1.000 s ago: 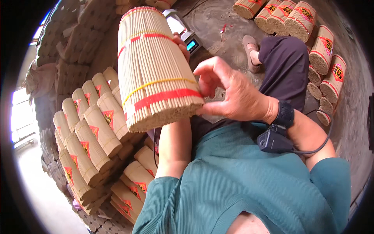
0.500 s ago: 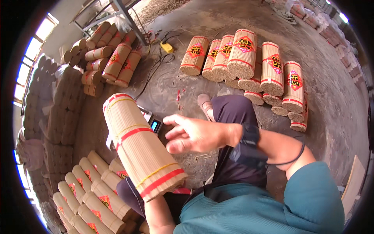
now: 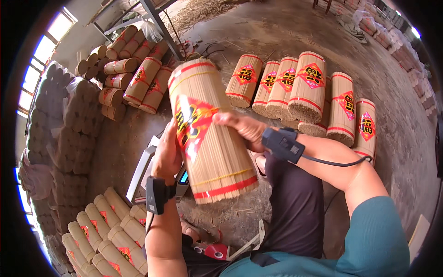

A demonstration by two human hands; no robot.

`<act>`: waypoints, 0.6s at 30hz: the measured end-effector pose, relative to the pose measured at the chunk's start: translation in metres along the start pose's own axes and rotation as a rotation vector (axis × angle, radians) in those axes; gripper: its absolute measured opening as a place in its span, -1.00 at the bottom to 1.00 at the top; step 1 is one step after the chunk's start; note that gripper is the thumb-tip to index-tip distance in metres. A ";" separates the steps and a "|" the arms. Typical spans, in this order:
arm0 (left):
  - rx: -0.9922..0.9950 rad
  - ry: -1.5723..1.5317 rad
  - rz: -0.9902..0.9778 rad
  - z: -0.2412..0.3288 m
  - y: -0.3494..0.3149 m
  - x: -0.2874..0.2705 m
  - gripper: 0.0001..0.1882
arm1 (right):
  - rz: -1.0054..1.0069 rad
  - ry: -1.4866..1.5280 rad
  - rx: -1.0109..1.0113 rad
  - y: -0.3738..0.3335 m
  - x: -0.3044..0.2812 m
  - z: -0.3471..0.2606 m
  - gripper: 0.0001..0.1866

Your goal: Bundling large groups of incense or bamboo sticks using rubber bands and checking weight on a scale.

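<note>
Your right hand [image 3: 242, 127] lies flat across the front of the bundle of incense sticks [image 3: 210, 134], fingers together and pressed on the red diamond label [image 3: 194, 122]. Your left hand [image 3: 167, 154] cups the bundle's left flank, fingers curled against the sticks, so both hands clamp it upright over your lap. Half a second ago the bundle leaned left and showed only bare sticks and bands; now it stands straighter with the label facing you, and your right hand has dropped from its side onto that label. The bundle is a tight cylinder of thin, pale, ribbed sticks, ringed by red bands and thin yellow ties. Behind it a weighing scale [image 3: 145, 168] shows its metal edge. Labelled bundles [image 3: 311, 87] stand on the rough concrete floor [image 3: 397, 115] beyond, others [image 3: 108, 231] at lower left.
</note>
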State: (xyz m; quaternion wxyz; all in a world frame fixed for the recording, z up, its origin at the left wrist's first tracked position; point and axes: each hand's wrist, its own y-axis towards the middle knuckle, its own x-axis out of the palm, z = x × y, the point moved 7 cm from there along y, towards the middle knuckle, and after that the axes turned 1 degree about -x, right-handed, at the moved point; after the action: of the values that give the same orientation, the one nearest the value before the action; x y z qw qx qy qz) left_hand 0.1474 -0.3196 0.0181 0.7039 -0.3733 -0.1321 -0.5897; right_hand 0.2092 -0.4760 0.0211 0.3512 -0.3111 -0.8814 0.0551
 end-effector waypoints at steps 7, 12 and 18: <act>0.198 0.480 0.325 0.034 0.025 -0.008 -0.26 | 0.075 0.151 -0.147 0.063 -0.113 -0.041 -0.25; -0.127 0.716 0.179 0.002 -0.038 -0.037 -0.21 | 0.262 0.143 -0.210 0.126 -0.212 -0.062 -0.17; -0.449 0.333 0.142 -0.046 -0.116 -0.073 -0.24 | 0.635 0.042 -0.227 0.166 -0.299 -0.069 -0.07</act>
State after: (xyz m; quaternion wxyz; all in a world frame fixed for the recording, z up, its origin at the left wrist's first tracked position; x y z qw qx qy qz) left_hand 0.0084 -0.3004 -0.0160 0.6551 -0.4262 0.1459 -0.6066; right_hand 0.5065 -0.5269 -0.1553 0.2975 -0.6083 -0.7336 0.0567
